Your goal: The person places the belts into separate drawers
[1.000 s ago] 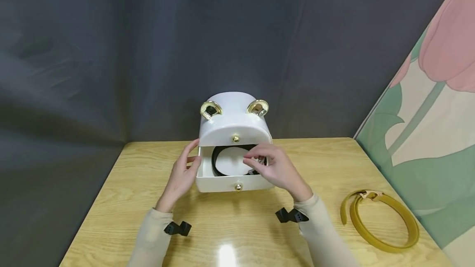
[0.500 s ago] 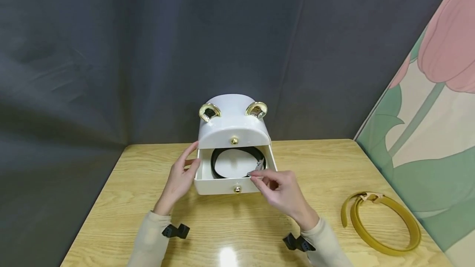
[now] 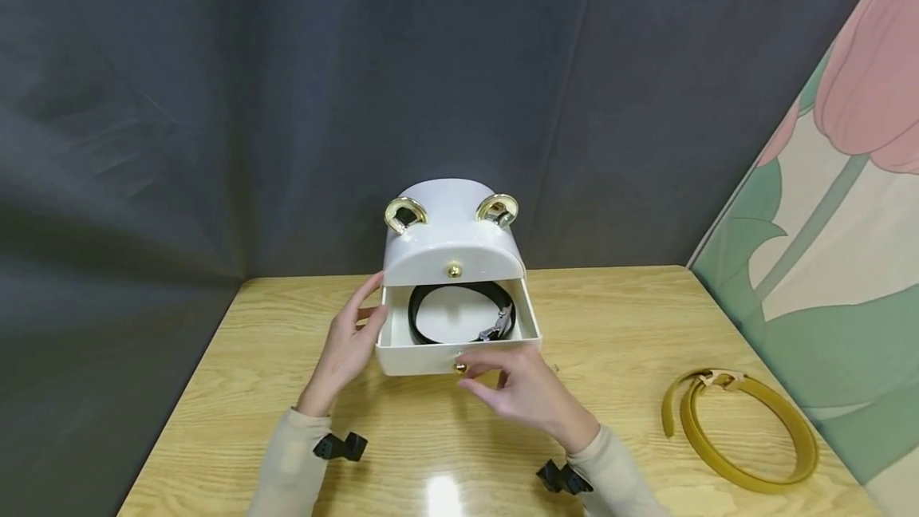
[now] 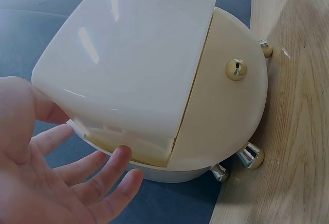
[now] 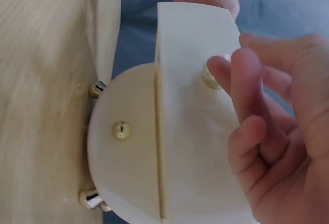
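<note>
A white rounded drawer box (image 3: 452, 242) stands on the table, its lower drawer (image 3: 416, 359) pulled out. Inside lies a coiled black belt (image 3: 418, 309) with a silver buckle (image 3: 497, 325). My left hand (image 3: 352, 349) rests at the left side of the box and drawer, its fingers loosely spread in the left wrist view. My right hand (image 3: 527, 389) is in front of the drawer, with thumb and forefinger parted around its gold knob (image 3: 460, 368). In the right wrist view a fingertip overlaps the knob (image 5: 209, 77); contact is hard to tell.
A coiled mustard-yellow belt (image 3: 797, 441) lies at the right of the wooden table (image 3: 287, 325). Two gold ring-like pieces stick up from the box top. A dark curtain (image 3: 431, 62) hangs behind, and a flower-patterned cloth (image 3: 818, 262) covers the right side.
My right hand has moved from over the belt's buckle inside the drawer, out over the front edge and down to the knob. The left hand has stayed at the box's side.
</note>
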A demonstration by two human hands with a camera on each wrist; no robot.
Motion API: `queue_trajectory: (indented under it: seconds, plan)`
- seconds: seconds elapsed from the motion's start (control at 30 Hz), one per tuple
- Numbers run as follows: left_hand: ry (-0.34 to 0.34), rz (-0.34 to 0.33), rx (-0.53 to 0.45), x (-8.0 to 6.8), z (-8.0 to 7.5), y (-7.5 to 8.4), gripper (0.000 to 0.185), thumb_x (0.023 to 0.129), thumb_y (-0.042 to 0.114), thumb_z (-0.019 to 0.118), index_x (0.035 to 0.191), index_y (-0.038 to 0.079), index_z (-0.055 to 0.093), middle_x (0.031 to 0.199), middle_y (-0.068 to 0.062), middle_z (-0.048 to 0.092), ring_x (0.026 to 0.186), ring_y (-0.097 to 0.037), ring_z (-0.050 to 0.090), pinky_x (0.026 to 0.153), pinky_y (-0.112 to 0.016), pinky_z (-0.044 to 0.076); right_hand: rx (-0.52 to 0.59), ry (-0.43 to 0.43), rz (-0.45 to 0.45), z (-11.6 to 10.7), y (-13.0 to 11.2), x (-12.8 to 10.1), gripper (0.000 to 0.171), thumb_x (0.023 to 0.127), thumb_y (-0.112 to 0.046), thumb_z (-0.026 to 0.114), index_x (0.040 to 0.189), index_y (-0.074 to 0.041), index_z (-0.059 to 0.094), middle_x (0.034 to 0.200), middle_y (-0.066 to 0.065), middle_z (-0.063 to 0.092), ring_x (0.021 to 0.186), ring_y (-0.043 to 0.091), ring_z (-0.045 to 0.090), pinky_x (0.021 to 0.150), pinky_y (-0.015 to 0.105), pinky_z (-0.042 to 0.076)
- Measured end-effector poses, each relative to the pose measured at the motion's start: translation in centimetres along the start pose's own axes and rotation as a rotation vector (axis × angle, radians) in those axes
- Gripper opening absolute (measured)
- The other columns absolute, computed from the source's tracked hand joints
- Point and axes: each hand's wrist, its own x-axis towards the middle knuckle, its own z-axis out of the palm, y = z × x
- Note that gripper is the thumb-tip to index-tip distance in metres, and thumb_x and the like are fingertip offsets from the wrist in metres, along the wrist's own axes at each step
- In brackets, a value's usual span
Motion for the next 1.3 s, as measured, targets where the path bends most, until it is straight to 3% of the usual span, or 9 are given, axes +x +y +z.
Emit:
queue_trajectory:
  seconds: [0.23, 0.43, 0.67, 1.1, 1.3]
  plan:
    - [-0.011, 0.016, 0.009, 0.1, -0.1, 0.0, 0.054, 0.114, 0.021, 0.049, 0.167, 0.022, 0.037, 0.17, -0.012, 0.039, 0.133, -0.042, 0.062, 0.105, -0.056, 0.056, -0.009, 0.043, 0.016, 1.2, 0.5, 0.0, 0.024, 0.086, -0.003, 0.086, 0.109, -0.003, 0.081, 0.099, 0.009, 0.083, 0.075, 0.009, 0.077, 0.054, 0.007, 0.049]
    - [-0.007, 0.016, 0.023, 0.2, 0.1, 0.1, 0.055, 0.113, 0.02, 0.048, 0.167, 0.022, 0.035, 0.17, -0.011, 0.039, 0.138, -0.041, 0.057, 0.108, -0.059, 0.052, 0.003, 0.082, 0.064, 1.7, 0.6, -0.1, 0.02, 0.088, -0.003, 0.084, 0.108, -0.006, 0.083, 0.098, 0.006, 0.083, 0.072, 0.001, 0.071, 0.053, 0.008, 0.05]
    - [-0.014, 0.03, 0.004, 0.3, 0.3, 0.0, 0.055, 0.114, 0.02, 0.047, 0.167, 0.022, 0.034, 0.171, -0.011, 0.037, 0.147, -0.041, 0.047, 0.114, -0.064, 0.046, -0.001, 0.108, 0.055, 2.1, 0.9, -0.1, 0.019, 0.09, -0.004, 0.083, 0.108, -0.007, 0.083, 0.101, 0.007, 0.083, 0.062, -0.007, 0.063, 0.053, 0.007, 0.05]
    - [-0.007, 0.01, 0.012, -0.1, 0.0, -0.2, 0.054, 0.115, 0.024, 0.047, 0.168, 0.021, 0.035, 0.17, -0.014, 0.039, 0.144, -0.041, 0.052, 0.115, -0.063, 0.047, -0.031, 0.12, 0.024, 2.6, 1.0, 0.0, 0.02, 0.09, -0.003, 0.083, 0.11, -0.006, 0.082, 0.102, 0.008, 0.083, 0.066, 0.008, 0.073, 0.06, 0.008, 0.054]
    - [-0.009, 0.0, 0.017, -0.1, 0.0, -0.1, 0.055, 0.114, 0.023, 0.048, 0.167, 0.022, 0.036, 0.169, -0.014, 0.04, 0.144, -0.041, 0.052, 0.114, -0.063, 0.047, -0.079, 0.138, 0.017, 2.8, 0.9, 0.3, 0.021, 0.09, -0.004, 0.082, 0.112, -0.006, 0.082, 0.105, 0.009, 0.083, 0.071, 0.003, 0.073, 0.064, 0.007, 0.055]
